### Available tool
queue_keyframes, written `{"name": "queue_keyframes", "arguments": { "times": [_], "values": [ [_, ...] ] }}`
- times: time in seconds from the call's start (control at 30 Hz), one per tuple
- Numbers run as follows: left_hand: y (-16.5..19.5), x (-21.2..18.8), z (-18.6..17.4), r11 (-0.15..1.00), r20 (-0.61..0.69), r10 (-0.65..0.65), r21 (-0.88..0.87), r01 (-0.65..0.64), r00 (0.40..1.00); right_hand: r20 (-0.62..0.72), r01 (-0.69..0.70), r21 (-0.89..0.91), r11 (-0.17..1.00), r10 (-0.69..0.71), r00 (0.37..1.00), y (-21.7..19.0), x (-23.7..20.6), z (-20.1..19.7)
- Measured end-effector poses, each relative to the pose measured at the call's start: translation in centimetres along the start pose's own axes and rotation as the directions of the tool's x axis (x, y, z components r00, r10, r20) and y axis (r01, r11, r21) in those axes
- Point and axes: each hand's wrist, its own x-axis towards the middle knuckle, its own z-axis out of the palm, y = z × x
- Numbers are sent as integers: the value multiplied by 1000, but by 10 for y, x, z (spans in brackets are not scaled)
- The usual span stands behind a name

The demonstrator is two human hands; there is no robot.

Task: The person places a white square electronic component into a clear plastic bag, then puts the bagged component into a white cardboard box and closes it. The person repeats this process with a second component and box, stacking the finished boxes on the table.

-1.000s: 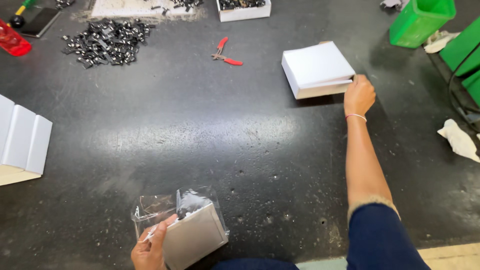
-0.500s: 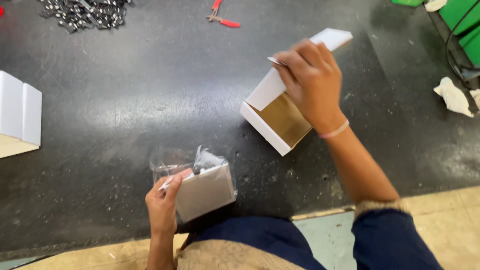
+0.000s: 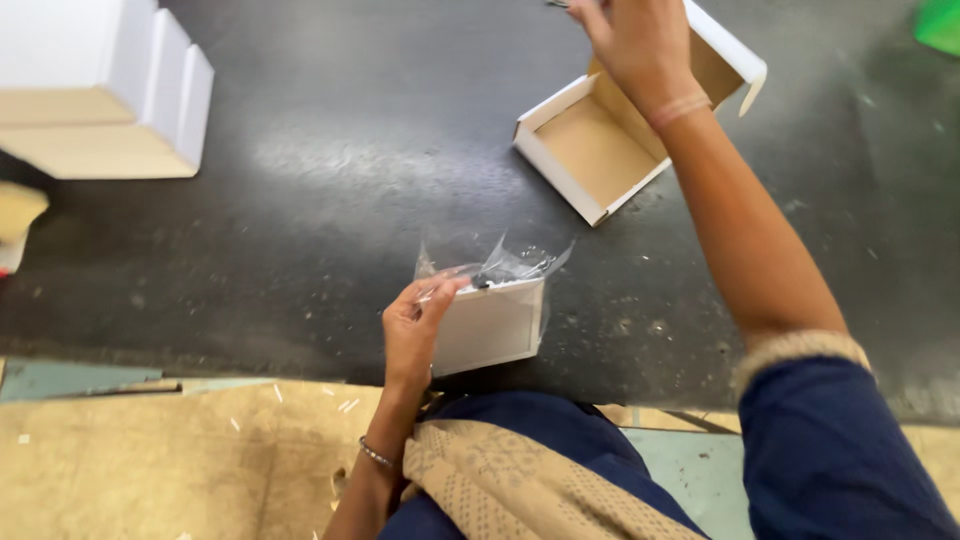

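Left hand fingers pinch clear bag on small white box, lower centre, worktop edge. Right hand grips lid of open box, upper right. White boxes upper left.

My right hand lifted the lid of the white box fully open, brown inside showing, my view dropped toward the table's near edge, pliers gone from sight

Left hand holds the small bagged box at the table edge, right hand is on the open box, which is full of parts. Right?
Not quite. In the head view the open box under the right hand is empty: bare brown inside. The left hand does hold the bagged box.
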Motion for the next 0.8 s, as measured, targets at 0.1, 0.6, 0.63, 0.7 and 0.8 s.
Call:
{"name": "queue_keyframes", "arguments": {
  "times": [0.1,0.6,0.63,0.7,0.8],
  "values": [
    [-6,3,-17,994,-24,-1,-109,-1,1000,248,-255,450,856,154,956,-52,-60,-14],
    [29,20,-18,945,95,-94,321,59,991,845,-856,513,-56,-138,516,-172,-198,-3],
    [32,21,-15,939,108,-68,344,27,992,838,-850,526,-11,-162,521,-173,-194,-6],
    [37,20,-11,930,116,-38,367,-7,993,826,-832,548,80,-211,523,-174,-184,-16],
    [44,18,-8,913,143,68,390,-119,987,816,-780,574,249,-257,518,-179,-166,-26]
  ]
}}
